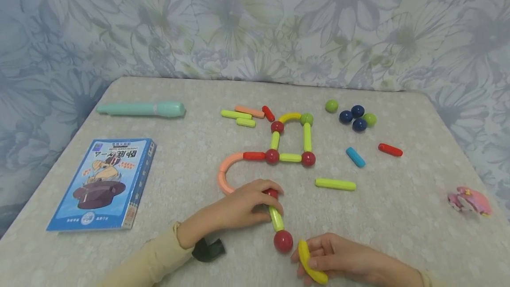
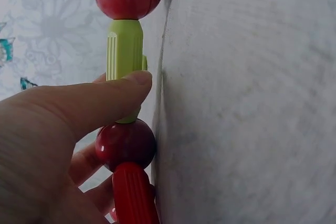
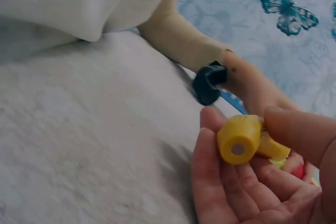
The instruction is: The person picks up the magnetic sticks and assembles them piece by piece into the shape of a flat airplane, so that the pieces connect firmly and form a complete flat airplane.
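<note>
My left hand point(image 1: 243, 205) pinches a lime-green magnetic stick point(image 1: 276, 219), its thumb lying along the stick in the left wrist view. One end of that stick meets a red ball point(image 1: 283, 241). At its other end sits a second red ball point(image 2: 126, 142) with a red stick point(image 2: 134, 195) beyond it, both partly hidden by the hand in the head view. A short way to the right, my right hand point(image 1: 338, 254) holds a yellow curved stick point(image 1: 306, 258) between thumb and fingers. A round metallic spot shows on the end of the yellow curved stick point(image 3: 239, 140).
Ahead lies a joined shape of sticks and balls, with a peach curve point(image 1: 224, 172) running toward my left hand. Loose sticks point(image 1: 335, 184) and blue and green balls point(image 1: 359, 124) are spread behind and right. A blue box point(image 1: 99, 185), mint tube point(image 1: 141, 109) and pink item point(image 1: 470, 200) flank them.
</note>
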The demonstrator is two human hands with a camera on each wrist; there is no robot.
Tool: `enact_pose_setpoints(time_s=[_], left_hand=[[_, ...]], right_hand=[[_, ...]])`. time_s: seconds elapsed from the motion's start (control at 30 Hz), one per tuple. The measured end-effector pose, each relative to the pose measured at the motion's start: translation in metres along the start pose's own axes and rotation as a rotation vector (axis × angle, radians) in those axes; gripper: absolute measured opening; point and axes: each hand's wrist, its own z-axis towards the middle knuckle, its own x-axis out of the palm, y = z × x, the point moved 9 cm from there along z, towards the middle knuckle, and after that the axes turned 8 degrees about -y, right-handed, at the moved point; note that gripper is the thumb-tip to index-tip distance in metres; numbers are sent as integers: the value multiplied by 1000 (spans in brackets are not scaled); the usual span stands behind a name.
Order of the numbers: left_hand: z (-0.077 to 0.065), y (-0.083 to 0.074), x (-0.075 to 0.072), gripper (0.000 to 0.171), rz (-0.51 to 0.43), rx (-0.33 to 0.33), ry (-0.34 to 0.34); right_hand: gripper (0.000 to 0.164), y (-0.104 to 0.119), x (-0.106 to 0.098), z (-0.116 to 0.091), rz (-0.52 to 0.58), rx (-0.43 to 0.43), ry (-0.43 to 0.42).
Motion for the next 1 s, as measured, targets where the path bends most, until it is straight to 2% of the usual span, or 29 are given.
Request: enact_pose_setpoints(time_s=[0.17, 0.33, 0.67, 0.87, 1.0], left_hand=[[2, 0, -4, 26, -19, -6, -5], [2, -1, -5, 25, -14, 9, -8], [3, 1, -5, 23, -20, -15, -13], [1, 2, -6, 25, 21, -32, -10], [-3, -7, -4, 39, 93, 16, 29]], right_hand=[[33, -6, 10, 5, -53, 18, 25], [34, -10, 13, 10, -42, 45, 27], [35, -8, 15, 15, -40, 66, 20], [37, -10, 16, 17, 11, 79, -5], [37, -9, 19, 18, 15, 64, 7]])
